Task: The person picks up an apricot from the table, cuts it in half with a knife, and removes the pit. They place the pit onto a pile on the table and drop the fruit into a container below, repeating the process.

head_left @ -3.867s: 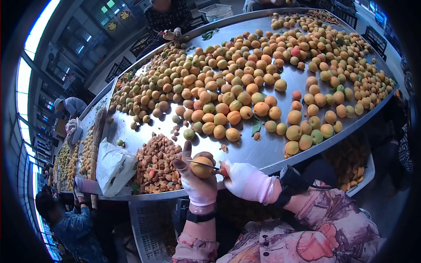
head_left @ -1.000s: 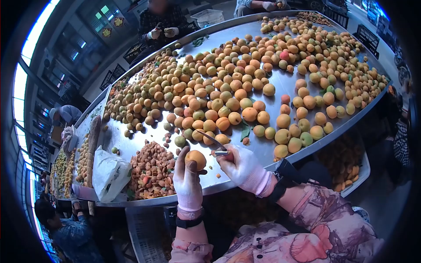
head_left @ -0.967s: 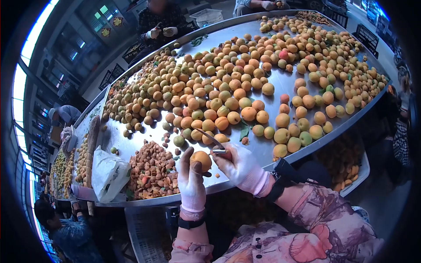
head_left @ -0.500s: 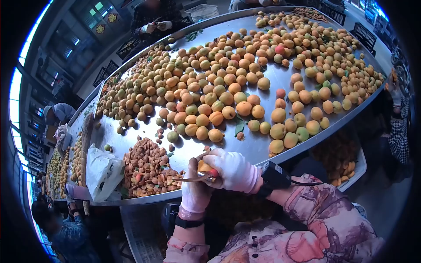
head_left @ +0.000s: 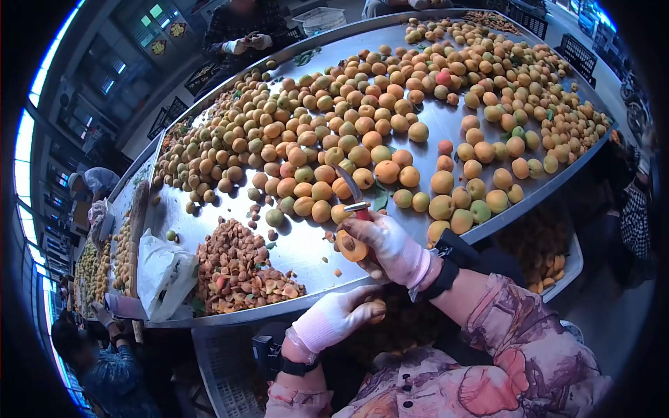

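Note:
My right hand (head_left: 398,249), in a white glove with bare fingertips, is closed round the red handle of a small curved knife (head_left: 350,182), blade up. The same hand holds a cut apricot half (head_left: 351,246), its brown pit showing in the cut face. My left hand (head_left: 336,317), gloved alike, is at the table's near edge, closed on an orange apricot piece (head_left: 378,311) mostly hidden by the fingers. Whole apricots (head_left: 322,191) lie spread over the metal table (head_left: 306,258) beyond my hands.
A heap of brownish apricot scraps (head_left: 233,268) lies on the near left, beside a white plastic bag (head_left: 162,272). A tub of orange apricot halves (head_left: 540,268) is below the table's right edge. Another person's gloved hands (head_left: 247,44) are across the table. Black crates (head_left: 578,57) stand at far right.
My hands, together on the apricot before, are now apart. The left has moved down and right with a piece; the right has risen with the knife and a half, blade swung upward.

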`<action>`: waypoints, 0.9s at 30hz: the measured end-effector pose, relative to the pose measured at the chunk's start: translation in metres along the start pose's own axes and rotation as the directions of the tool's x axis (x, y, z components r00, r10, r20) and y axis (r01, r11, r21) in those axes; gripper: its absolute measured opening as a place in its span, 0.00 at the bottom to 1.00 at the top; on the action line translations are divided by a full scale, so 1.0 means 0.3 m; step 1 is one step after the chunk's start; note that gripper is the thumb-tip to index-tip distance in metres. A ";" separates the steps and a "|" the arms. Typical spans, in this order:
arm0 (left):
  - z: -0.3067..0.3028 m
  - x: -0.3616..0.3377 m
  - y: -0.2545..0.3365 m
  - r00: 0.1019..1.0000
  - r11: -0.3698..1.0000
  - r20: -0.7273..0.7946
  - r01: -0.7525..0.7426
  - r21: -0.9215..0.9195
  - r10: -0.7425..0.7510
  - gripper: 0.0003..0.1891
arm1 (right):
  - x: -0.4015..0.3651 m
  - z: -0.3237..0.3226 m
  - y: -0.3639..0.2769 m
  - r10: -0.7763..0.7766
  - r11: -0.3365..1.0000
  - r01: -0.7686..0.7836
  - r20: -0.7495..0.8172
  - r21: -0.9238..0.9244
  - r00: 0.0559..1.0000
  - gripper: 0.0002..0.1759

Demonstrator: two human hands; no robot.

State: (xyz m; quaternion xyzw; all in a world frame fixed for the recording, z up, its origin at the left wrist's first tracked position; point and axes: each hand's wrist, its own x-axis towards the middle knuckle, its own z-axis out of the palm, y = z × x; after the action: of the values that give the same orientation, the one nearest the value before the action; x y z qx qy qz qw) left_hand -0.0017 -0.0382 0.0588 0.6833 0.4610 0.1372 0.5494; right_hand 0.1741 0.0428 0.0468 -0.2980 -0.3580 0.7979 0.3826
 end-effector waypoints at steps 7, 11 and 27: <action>-0.031 0.015 -0.016 0.872 0.853 -0.410 0.016 -0.521 -0.267 0.19 | 0.038 -0.014 0.091 -0.177 0.976 0.175 -0.007 -0.128 0.984 0.19; -0.016 0.029 -0.020 0.799 0.782 -0.524 -0.115 -0.613 -0.294 0.14 | 0.028 0.035 0.099 -0.236 0.956 0.237 0.026 -0.172 0.971 0.17; 0.000 0.046 -0.073 0.787 0.658 -0.595 -0.363 -0.660 -0.163 0.19 | -0.017 0.049 0.020 0.096 0.978 -0.104 -0.051 -0.179 0.994 0.20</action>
State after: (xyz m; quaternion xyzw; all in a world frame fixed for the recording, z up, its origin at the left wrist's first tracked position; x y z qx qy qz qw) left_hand -0.0047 -0.0281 0.0351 0.3402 0.4732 0.5572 0.5915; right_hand 0.1633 0.0308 0.0514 -0.3658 -0.4057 0.7738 0.3207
